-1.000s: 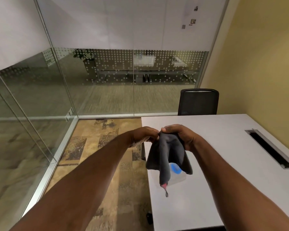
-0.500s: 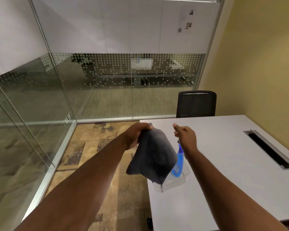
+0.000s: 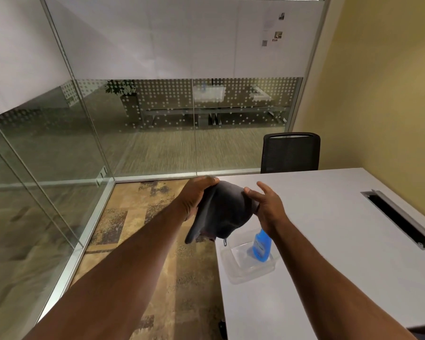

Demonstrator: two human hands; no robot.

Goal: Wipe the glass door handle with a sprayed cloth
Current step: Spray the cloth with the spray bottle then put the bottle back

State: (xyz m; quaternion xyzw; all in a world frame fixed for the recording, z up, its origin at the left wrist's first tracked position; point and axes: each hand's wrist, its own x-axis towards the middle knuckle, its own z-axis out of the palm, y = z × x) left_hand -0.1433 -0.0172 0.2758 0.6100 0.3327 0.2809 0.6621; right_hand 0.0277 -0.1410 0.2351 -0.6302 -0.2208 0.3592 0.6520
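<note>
Right hand has returned to touch the bunched, dark-grey cloth

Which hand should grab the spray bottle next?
Likely right. The right hand is open, only touching the cloth, and sits just above the spray bottle in the clear tray. The left hand grips the cloth.

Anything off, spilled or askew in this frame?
Nothing stands out. The left hand holds the grey cloth, the right hand touches it; the blue spray bottle sits in its clear tray on the table, no spill visible.
</note>
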